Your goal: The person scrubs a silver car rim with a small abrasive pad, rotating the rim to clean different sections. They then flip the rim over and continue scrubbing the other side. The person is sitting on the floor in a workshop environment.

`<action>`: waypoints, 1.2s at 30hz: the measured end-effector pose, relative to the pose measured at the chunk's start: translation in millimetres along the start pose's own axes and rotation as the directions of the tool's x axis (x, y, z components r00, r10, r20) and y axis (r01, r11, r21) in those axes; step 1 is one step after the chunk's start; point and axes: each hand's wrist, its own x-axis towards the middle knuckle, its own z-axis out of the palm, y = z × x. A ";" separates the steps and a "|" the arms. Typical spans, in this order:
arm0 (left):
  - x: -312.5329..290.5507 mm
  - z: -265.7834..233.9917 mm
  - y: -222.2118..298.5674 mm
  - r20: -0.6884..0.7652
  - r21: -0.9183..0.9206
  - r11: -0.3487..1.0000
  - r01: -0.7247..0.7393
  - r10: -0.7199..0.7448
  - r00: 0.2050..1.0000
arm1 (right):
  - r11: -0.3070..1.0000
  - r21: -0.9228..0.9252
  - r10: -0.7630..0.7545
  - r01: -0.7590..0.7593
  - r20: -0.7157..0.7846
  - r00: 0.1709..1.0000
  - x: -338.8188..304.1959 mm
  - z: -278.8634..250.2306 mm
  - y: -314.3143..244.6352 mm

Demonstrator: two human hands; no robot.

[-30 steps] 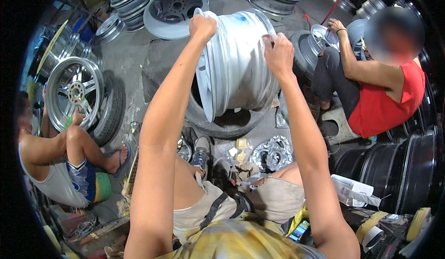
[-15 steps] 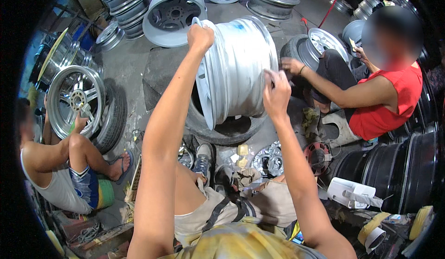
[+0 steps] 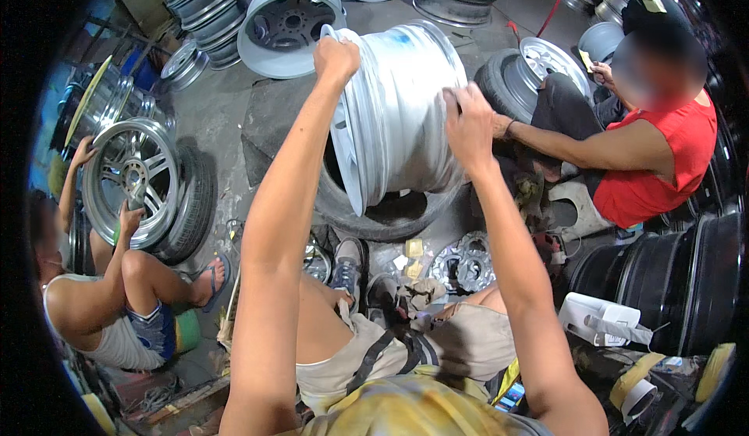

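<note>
A silver-grey wheel rim [image 3: 409,100] stands tilted in front of me, its barrel facing up and toward me. It rests over a black tyre [image 3: 382,227] lying on the floor. My left hand [image 3: 337,57] is closed over the rim's upper left lip. At the right side of the barrel is my right hand [image 3: 470,124], its fingers curled and slightly blurred against the metal. Whatever those fingers hold, if anything, is hidden. A bluish smudge shows near the top of the barrel.
A co-worker in a red top [image 3: 655,151] sits at right, an arm near my right hand. Another person [image 3: 101,303] at left handles a spoked rim [image 3: 133,174]. Stacked rims [image 3: 204,14] stand behind. A white container [image 3: 597,319] and black rims [image 3: 671,280] are at right.
My right hand has shifted slightly up along the barrel. My left hand keeps its hold on the lip. The person at left has raised a hand to the spoked rim's edge.
</note>
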 end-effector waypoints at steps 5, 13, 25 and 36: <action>-4.2 -5.5 0.8 0.002 -0.041 0.999 0.030 -0.030 1.000 | 0.995 -0.068 -0.073 0.076 0.056 0.996 13.8 3.6 5.1; 0.0 -1.2 -1.1 -0.002 -0.065 0.996 0.054 -0.054 0.999 | 0.982 -0.102 -0.146 0.159 0.121 0.982 32.1 3.0 8.8; -0.6 -2.2 -0.1 0.022 -0.022 1.000 0.022 -0.021 1.000 | 0.926 -0.240 -0.223 0.291 0.275 0.935 36.2 -4.4 5.8; 1.2 -2.3 -1.3 -0.006 -0.024 1.000 0.016 -0.016 1.000 | 0.926 -0.213 -0.251 0.311 0.269 0.930 31.4 -8.3 4.7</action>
